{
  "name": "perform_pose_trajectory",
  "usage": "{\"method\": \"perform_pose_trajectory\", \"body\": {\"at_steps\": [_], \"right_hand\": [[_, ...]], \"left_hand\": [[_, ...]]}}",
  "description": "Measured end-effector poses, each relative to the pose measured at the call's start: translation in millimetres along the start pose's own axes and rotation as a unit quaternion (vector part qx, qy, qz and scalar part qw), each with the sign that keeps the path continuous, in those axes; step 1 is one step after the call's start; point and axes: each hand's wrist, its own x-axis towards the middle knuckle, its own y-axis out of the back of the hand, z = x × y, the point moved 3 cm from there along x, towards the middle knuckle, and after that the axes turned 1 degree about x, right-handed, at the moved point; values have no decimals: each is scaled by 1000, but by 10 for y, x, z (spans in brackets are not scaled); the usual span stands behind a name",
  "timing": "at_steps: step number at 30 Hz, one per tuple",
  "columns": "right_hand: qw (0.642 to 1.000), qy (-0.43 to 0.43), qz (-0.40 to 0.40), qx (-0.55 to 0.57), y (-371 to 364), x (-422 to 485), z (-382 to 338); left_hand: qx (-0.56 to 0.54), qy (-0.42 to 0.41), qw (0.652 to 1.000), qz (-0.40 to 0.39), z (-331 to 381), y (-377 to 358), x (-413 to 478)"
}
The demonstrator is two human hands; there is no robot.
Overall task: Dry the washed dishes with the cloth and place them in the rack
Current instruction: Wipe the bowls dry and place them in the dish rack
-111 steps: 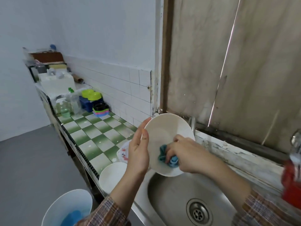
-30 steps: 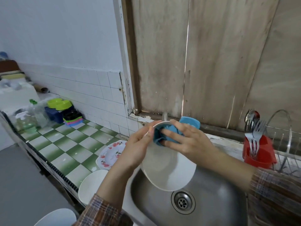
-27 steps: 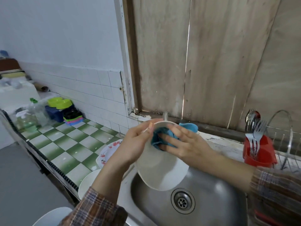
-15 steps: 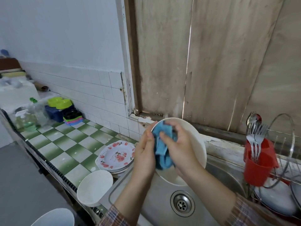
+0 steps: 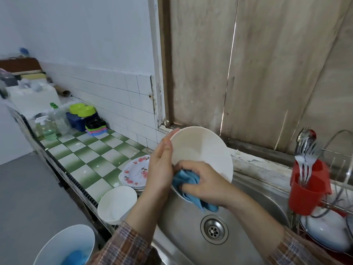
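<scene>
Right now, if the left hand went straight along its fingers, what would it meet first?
Likely the window frame; the left hand points up along the rim of the bowl. Depth is unclear.

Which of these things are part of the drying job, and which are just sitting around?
In the job: held bowl, blue cloth, left hand, right hand, floral plates, counter bowl, dish rack.
Lying about: green bowls, spray bottle, bucket.

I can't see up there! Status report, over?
Left hand flat on bowl rim, steadying. Right hand grips cloth at bowl's lower edge, over sink. Way to rack looks open. Over.
</scene>
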Motion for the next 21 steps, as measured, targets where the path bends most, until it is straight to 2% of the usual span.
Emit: {"method": "perform_pose_trajectory", "body": {"at_steps": [1, 2, 3, 4, 5, 6, 8, 9, 10, 12, 13, 15, 16, 17, 18, 19, 20, 21], "right_hand": [[992, -9, -80, -101, 48, -58, 35], [967, -17, -126, -221, 124, -79, 104], [928, -29, -138, -344, 215, -67, 179], [891, -36, -111, -439, 311, -39, 215], [874, -27, -34, -484, 404, 2, 220], [881, 3, 74, -468, 489, 33, 201], [909, 78, 255, -322, 539, 30, 140], [920, 98, 299, -233, 511, 23, 96], [939, 97, 302, -137, 448, 23, 79], [974, 68, 215, 34, 219, 12, 48], [985, 59, 144, 68, 109, -22, 33], [999, 45, -27, 0, 30, -115, 17], [990, 38, -107, -89, 77, -154, 60], [966, 44, -154, -204, 153, -166, 124], [929, 59, -162, -327, 243, -139, 200], [887, 87, -125, -436, 335, -77, 238], [854, 124, -56, -502, 425, 2, 252], [840, 157, 12, -519, 506, 72, 247]], "left_hand": [[-6, 11, 1000, 7, 17, 63, 24], [-8, 18, 1000, 9, 21, 106, 21], [-10, 21, 1000, 8, 17, 112, -5], [-13, 22, 1000, 5, -3, 93, -38], [-21, 23, 1000, -5, -21, 56, -78], [-28, 23, 999, -16, -49, 17, -108], [-30, 14, 999, -35, -68, -72, -144], [-29, 6, 999, -46, -64, -120, -154], [-30, 1, 998, -48, -67, -151, -153], [-40, 10, 998, -36, -60, -170, -145], [-38, 12, 999, -30, -46, -144, -127], [-16, 1, 1000, -18, 8, -30, -68], [-2, -5, 1000, -13, 24, 47, -27], [5, -7, 1000, -12, 46, 111, 7], [8, -4, 1000, -10, 51, 161, 32], [10, 2, 1000, -11, 49, 190, 48], [13, 10, 1000, -20, 39, 197, 64], [17, 18, 999, -35, 32, 179, 73]]}}
